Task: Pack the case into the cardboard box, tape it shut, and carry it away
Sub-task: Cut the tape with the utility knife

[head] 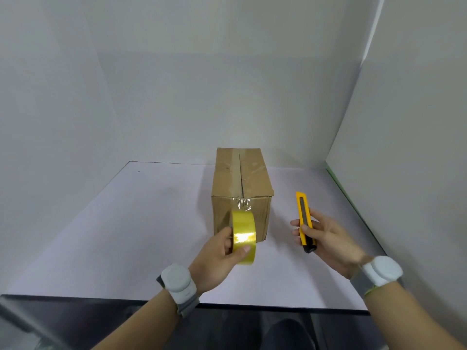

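**Tape run down the box front, knife at the ready**

A closed cardboard box (pixel 241 184) stands on the white worktop (pixel 151 223), its top flaps met along a centre seam under clear tape. The case is out of sight, presumably inside. The left hand (pixel 222 253) grips a yellow tape roll (pixel 244 236) just in front of the box's near face, a crinkled clear strip (pixel 243 203) running from the top edge down to the roll. The right hand (pixel 326 238) clasps a yellow utility knife (pixel 305 221) to the right of the box, apart from it; whether any blade is out cannot be told.

The cut looks the risky step: if the strip slackens it may fold onto itself or peel off the cardboard, and a blade brought across close to the left fingers could nick them.

Counted: one box, one tape roll, one knife, two hands, and two grey wrist bands, one on each arm.
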Tool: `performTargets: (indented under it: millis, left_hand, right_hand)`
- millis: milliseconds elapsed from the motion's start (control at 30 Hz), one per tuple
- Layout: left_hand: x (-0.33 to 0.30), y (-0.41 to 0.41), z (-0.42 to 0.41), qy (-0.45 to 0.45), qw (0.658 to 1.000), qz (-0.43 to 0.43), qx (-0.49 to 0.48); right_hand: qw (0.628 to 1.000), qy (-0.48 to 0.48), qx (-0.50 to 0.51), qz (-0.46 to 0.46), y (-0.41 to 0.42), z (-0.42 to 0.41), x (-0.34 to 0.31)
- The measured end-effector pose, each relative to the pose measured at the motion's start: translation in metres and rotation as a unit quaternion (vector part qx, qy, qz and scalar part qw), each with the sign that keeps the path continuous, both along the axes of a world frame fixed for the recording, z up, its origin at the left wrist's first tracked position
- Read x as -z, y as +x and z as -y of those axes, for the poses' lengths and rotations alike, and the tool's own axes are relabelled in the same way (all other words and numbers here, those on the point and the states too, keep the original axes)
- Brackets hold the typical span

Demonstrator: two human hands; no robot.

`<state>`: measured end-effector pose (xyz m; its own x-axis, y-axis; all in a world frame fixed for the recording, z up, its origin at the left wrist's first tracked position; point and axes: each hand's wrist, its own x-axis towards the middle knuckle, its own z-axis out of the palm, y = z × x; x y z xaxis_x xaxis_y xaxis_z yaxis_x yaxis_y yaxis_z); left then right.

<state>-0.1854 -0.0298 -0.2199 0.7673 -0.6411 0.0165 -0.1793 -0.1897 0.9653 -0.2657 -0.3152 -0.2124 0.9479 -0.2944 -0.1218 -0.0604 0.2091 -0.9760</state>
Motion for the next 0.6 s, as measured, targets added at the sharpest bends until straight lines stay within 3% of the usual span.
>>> performTargets:
  millis: [200,333,400,467,600]
  left_hand:
    - [0.000,0.001,0.001,0.009,1.000,0.010,0.000]
    - [-0.001,0.001,0.002,0.001,1.000,0.006,0.000]
    - [0.000,0.001,0.003,-0.003,1.000,0.006,0.001]
    - [0.001,0.002,0.003,-0.005,1.000,0.007,0.005]
    - [0.002,0.003,0.004,-0.006,1.000,0.015,0.008]
  right_hand:
    - [0.973,-0.219,-0.058,0.043,-0.017,-0.019,-0.015]
    - [0.944,-0.320,-0.025,0.082,-0.016,-0.027,-0.025]
    - [0.879,-0.460,0.009,0.127,-0.014,-0.031,-0.031]
    - [0.788,-0.595,0.023,0.155,-0.011,-0.039,-0.039]
    - [0.655,-0.741,0.019,0.149,0.001,-0.064,-0.059]
